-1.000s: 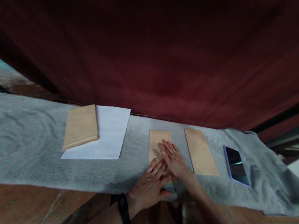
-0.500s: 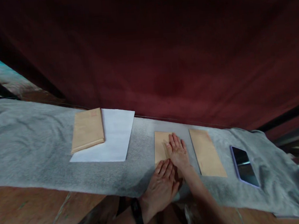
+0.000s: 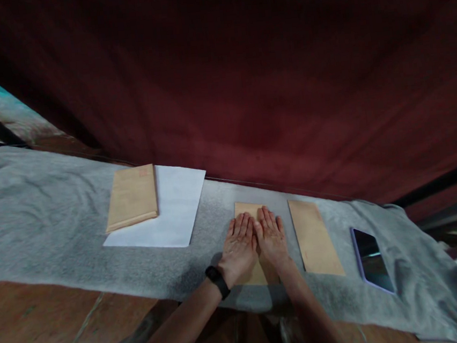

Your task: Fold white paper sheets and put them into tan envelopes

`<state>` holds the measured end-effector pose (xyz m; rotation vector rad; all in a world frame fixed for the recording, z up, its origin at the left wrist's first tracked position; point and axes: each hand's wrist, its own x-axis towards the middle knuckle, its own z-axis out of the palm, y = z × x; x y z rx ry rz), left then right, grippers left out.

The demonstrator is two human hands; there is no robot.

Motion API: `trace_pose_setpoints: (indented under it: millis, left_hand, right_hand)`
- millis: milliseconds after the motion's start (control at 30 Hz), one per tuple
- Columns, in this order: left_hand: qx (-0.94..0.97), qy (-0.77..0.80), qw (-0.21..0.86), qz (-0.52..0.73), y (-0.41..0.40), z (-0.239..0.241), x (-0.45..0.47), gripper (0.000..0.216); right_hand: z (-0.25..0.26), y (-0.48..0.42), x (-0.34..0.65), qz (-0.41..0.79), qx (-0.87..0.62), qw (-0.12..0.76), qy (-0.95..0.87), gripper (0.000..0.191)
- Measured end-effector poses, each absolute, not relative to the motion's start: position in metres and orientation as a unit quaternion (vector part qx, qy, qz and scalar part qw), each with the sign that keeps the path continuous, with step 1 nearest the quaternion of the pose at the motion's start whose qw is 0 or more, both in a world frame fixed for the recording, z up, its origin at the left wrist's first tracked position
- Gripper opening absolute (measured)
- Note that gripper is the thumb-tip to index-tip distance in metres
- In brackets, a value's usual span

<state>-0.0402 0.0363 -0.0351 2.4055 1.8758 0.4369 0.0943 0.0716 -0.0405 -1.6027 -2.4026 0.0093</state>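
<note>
Three brown envelopes show: one under the hands, a second envelope just to its right, a third envelope lying on the single white sheet; one phone lies further right; all rest on a grey cloth covering the desk, with a dark red curtain behind and brown tiled floor in front; the left hand and right hand lie flat side by side, palms down, fingers extended, pressing the middle envelope, neither grip closed on anything; a black wristband circles the left wrist.
</note>
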Motion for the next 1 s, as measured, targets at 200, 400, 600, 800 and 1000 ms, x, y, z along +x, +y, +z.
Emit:
trace_pose_setpoints:
  millis: [200,400,600,800,1000]
  left_hand:
    - [0.762,0.63,0.038,0.148,0.056,-0.033,-0.036,0.056]
    - [0.747,0.653,0.026,0.118,0.068,-0.03,-0.035,0.057]
    - [0.723,0.681,0.017,0.111,0.068,-0.032,-0.037,0.058]
    - [0.711,0.692,0.011,0.124,0.061,-0.031,-0.051,0.058]
    - [0.719,0.673,-0.007,0.173,0.036,-0.028,-0.038,0.056]
  right_hand:
    - [-0.034,0.069,0.093,0.02,-0.565,0.087,-0.82,0.053]
    - [-0.037,0.06,0.093,-0.006,-0.578,0.113,-0.808,0.05]
    - [-0.04,0.05,0.107,-0.034,-0.595,0.138,-0.791,0.052]
    - [-0.04,0.043,0.121,-0.026,-0.615,0.147,-0.774,0.053]
    - [-0.039,0.022,0.117,-0.004,-0.567,0.203,-0.799,0.053]
